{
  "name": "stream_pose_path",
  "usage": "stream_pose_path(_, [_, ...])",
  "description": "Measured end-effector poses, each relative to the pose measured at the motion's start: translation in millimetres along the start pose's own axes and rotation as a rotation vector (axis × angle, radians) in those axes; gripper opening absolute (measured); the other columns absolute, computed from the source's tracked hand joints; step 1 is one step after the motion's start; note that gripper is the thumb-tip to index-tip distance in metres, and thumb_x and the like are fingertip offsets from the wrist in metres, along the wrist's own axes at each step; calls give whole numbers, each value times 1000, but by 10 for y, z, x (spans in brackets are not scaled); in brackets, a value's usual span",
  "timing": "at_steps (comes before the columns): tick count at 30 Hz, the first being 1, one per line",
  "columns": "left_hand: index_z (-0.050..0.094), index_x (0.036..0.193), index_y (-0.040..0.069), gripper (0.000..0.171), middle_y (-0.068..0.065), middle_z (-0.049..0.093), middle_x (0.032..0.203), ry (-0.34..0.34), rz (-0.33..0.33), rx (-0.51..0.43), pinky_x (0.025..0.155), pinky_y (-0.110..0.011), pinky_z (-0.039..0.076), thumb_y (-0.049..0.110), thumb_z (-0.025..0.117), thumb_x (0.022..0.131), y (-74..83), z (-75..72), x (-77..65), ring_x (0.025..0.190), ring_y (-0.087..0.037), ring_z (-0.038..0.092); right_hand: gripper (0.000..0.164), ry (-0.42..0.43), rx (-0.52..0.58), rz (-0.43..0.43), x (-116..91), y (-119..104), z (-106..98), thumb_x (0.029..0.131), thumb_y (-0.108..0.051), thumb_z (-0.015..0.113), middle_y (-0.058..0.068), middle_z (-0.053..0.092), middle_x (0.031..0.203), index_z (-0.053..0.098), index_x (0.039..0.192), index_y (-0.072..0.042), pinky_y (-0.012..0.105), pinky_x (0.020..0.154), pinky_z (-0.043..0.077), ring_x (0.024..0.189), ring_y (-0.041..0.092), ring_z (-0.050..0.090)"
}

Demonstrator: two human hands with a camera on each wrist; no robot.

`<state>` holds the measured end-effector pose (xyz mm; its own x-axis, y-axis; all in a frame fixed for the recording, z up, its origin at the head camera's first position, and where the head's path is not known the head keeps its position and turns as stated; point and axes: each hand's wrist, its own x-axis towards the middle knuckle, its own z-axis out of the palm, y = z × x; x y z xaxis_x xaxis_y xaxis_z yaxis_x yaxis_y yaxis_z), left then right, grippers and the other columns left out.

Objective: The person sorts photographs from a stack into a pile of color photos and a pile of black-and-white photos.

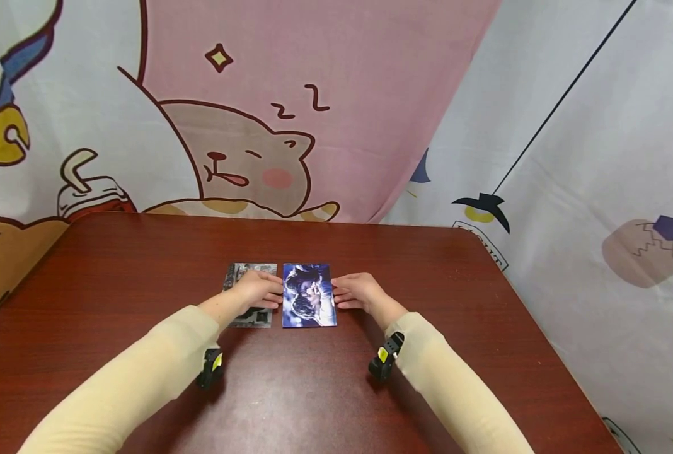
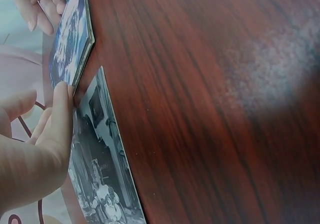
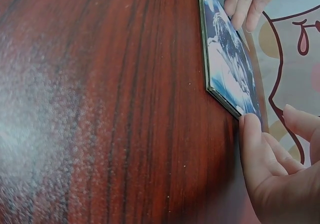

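Observation:
A small stack of picture cards point(image 1: 309, 295), a blue image on top, lies flat on the table between my two hands. Several layers show along its edge in the wrist views. My left hand point(image 1: 255, 290) touches the stack's left side with extended fingertips point(image 2: 62, 90). On the opposite side, the fingertips point(image 3: 250, 121) of my right hand point(image 1: 363, 292) meet the edge, fingers fairly straight. Beneath my left hand lies a black-and-white picture card point(image 2: 102, 179), partly covered by it in the head view. Both thumbs are held away from the cards.
The dark red-brown wooden table point(image 1: 291, 391) reaches back to a cartoon-printed cloth point(image 1: 370, 94) hanging behind it. Each sleeve cuff carries a black wrist camera point(image 1: 210, 367). Glare brightens the tabletop near the front.

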<state>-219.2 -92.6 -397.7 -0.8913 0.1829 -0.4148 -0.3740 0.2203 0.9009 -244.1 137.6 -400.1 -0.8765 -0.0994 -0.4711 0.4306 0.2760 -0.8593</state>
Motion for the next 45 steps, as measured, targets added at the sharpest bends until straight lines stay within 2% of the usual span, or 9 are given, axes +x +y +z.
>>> stream_pose_path(12, [46, 130, -9, 42, -27, 54, 128, -5, 5, 45, 83, -33, 58, 8, 52, 93, 29, -11, -11, 96, -25, 65, 38, 11, -34, 4, 3, -22, 0, 91, -20, 60, 22, 67, 108, 57, 121, 4, 24, 57, 58, 66, 12, 64])
stream_pose_path(17, [47, 129, -10, 41, -28, 54, 127, 15, 14, 34, 83, -33, 58, 7, 52, 93, 52, -3, -7, 96, -26, 66, 37, 27, -27, 5, 9, -37, 3, 91, -19, 61, 16, 70, 96, 58, 119, 4, 22, 55, 57, 64, 11, 63])
stream_pose_path(24, [45, 130, -12, 40, -29, 54, 126, 30, 18, -40, 81, -29, 58, 3, 51, 93, 76, 26, -5, 80, -13, 64, 35, 60, 4, 1, 2, -57, 15, 88, -14, 63, 3, 64, 75, 59, 116, 5, 20, 54, 56, 60, 9, 59])
stream_pose_path(29, [41, 132, -14, 45, -19, 61, 105, 48, 31, -129, 79, -27, 59, -1, 53, 91, 94, 89, 19, 70, -7, 58, 32, 95, 25, -15, 13, -75, 27, 86, -9, 66, 0, 60, 74, 62, 115, 5, 19, 56, 55, 62, 10, 56])
stream_pose_path(31, [39, 133, -14, 47, -15, 60, 102, 55, 30, -152, 79, -27, 59, -2, 53, 90, 107, 113, 27, 71, -8, 57, 34, 96, 38, -23, 7, -90, 31, 85, -6, 66, -2, 60, 72, 61, 116, 5, 17, 54, 53, 61, 9, 55])
stream_pose_path(36, [40, 133, -13, 46, -19, 58, 108, 68, 30, -163, 78, -27, 59, -2, 54, 90, 133, 147, 19, 77, -12, 57, 36, 78, 78, -40, -10, -125, 26, 84, -1, 65, -5, 58, 66, 58, 119, 5, 15, 51, 48, 57, 7, 53])
stream_pose_path(45, [45, 128, -12, 41, -27, 56, 118, 120, 39, -114, 76, -28, 59, -2, 55, 89, 146, 181, 13, 93, -23, 60, 34, 60, 69, -44, 1, -125, 14, 85, -2, 64, -4, 58, 66, 57, 118, 4, 15, 49, 47, 56, 8, 53])
